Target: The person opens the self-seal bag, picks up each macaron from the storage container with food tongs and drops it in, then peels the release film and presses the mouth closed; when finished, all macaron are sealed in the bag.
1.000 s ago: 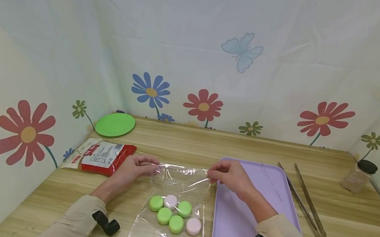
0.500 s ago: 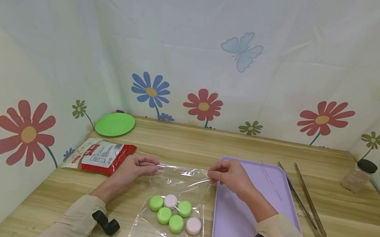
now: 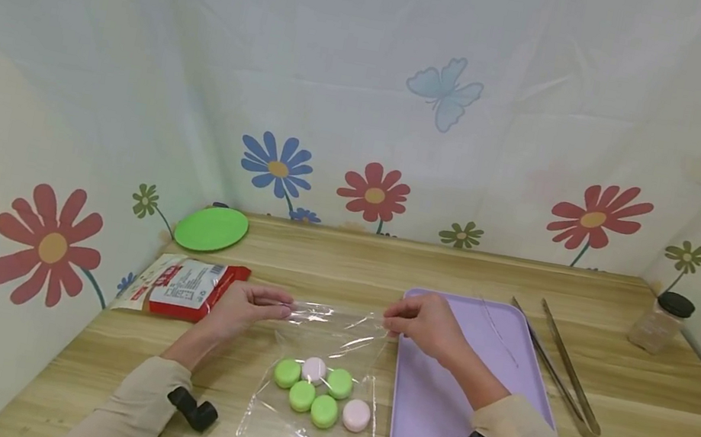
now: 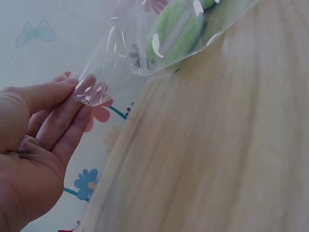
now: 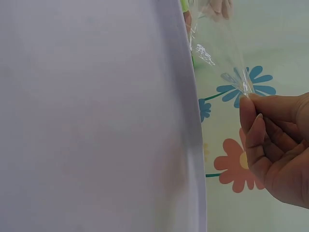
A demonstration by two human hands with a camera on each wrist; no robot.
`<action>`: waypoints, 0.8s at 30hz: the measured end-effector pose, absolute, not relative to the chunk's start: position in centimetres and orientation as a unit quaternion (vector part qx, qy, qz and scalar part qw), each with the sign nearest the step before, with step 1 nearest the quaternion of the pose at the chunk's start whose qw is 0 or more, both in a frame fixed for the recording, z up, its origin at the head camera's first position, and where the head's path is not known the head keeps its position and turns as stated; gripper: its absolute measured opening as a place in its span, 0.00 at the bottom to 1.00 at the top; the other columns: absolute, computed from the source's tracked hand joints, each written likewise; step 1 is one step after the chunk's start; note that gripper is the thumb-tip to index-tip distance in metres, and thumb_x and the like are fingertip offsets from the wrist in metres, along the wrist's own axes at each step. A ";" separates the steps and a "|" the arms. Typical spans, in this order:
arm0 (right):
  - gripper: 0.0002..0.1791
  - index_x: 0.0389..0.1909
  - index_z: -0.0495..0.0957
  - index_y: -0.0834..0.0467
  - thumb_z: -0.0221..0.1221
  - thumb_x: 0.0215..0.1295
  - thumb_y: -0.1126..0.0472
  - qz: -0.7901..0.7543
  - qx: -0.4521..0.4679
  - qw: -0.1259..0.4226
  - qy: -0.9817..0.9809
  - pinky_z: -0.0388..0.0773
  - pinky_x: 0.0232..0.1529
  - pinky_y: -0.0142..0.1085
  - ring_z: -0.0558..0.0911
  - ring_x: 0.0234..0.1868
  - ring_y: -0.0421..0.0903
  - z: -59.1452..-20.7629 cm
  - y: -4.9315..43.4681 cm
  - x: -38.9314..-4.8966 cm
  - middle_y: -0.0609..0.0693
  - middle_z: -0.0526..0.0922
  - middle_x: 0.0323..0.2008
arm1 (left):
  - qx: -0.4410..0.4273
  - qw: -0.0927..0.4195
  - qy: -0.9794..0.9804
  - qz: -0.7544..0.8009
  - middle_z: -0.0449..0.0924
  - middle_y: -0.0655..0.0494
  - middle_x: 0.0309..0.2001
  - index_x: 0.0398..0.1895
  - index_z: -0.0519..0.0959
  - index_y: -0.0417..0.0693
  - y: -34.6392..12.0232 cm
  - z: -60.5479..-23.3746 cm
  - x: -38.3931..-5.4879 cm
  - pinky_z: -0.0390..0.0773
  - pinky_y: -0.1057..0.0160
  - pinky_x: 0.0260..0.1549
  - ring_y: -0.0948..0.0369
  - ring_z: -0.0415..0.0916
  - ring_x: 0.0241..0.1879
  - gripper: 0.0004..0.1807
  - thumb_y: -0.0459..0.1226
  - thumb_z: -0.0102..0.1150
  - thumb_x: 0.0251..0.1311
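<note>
A clear plastic bag [image 3: 331, 333] lies in the middle of the table, its upper edge lifted. Inside its lower part sit several green macarons [image 3: 323, 411] and two pale pink macarons [image 3: 356, 415]. My left hand [image 3: 243, 309] pinches the upper left corner of the bag between thumb and fingers, as the left wrist view confirms on the film [image 4: 89, 96]. At the upper right corner, my right hand [image 3: 428, 328] pinches the film between thumb and forefinger, with its other fingers curled in the right wrist view.
A lilac tray [image 3: 449, 420] with a thin clear twist tie [image 3: 499, 328] stands beneath my right forearm. Metal tongs [image 3: 568, 371] lie to its right, and a black-lidded jar [image 3: 660, 323] stands further right. A red-and-white packet [image 3: 185, 289] and a green plate [image 3: 212, 229] lie left.
The bag's upper edge has shifted slightly, and its film catches the light differently. Both hands keep their grip at the corners; the macarons stay in place.
</note>
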State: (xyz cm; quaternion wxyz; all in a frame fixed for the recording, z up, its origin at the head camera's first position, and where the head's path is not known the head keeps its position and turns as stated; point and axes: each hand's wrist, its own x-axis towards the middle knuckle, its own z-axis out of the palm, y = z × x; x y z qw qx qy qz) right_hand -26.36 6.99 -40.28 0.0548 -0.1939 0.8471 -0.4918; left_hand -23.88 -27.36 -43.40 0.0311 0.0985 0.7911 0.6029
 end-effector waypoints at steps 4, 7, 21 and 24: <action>0.04 0.35 0.88 0.62 0.69 0.60 0.66 -0.477 -0.204 0.046 0.854 0.81 0.33 0.36 0.84 0.30 0.46 -40.2 7.0 -26.4 0.46 0.85 0.25 | 0.092 0.030 0.801 0.590 0.86 0.43 0.48 0.52 0.82 0.31 -27.2 -43.1 -23.9 0.79 0.68 0.49 0.58 0.85 0.46 0.23 0.37 0.73 0.57; 0.03 0.33 0.88 0.62 0.69 0.59 0.67 -0.460 -0.222 0.028 0.859 0.80 0.30 0.35 0.83 0.29 0.45 -40.1 7.0 -26.5 0.45 0.85 0.25 | 0.085 0.026 0.807 0.584 0.86 0.44 0.47 0.52 0.83 0.33 -27.1 -43.0 -23.8 0.79 0.68 0.48 0.58 0.85 0.45 0.23 0.37 0.73 0.57; 0.03 0.34 0.88 0.63 0.68 0.60 0.69 -0.440 -0.236 0.027 0.866 0.81 0.31 0.35 0.82 0.29 0.41 -40.3 7.5 -26.8 0.47 0.85 0.28 | 0.044 0.007 0.833 0.551 0.88 0.51 0.43 0.47 0.87 0.41 -26.1 -42.7 -24.2 0.80 0.59 0.51 0.59 0.85 0.45 0.16 0.37 0.74 0.56; 0.04 0.36 0.87 0.64 0.66 0.61 0.70 -0.441 -0.222 0.042 0.868 0.81 0.31 0.35 0.84 0.29 0.43 -40.5 8.1 -27.2 0.49 0.85 0.29 | 0.026 0.018 0.830 0.557 0.88 0.52 0.43 0.47 0.87 0.43 -26.0 -43.2 -24.9 0.79 0.60 0.51 0.58 0.84 0.47 0.15 0.37 0.74 0.56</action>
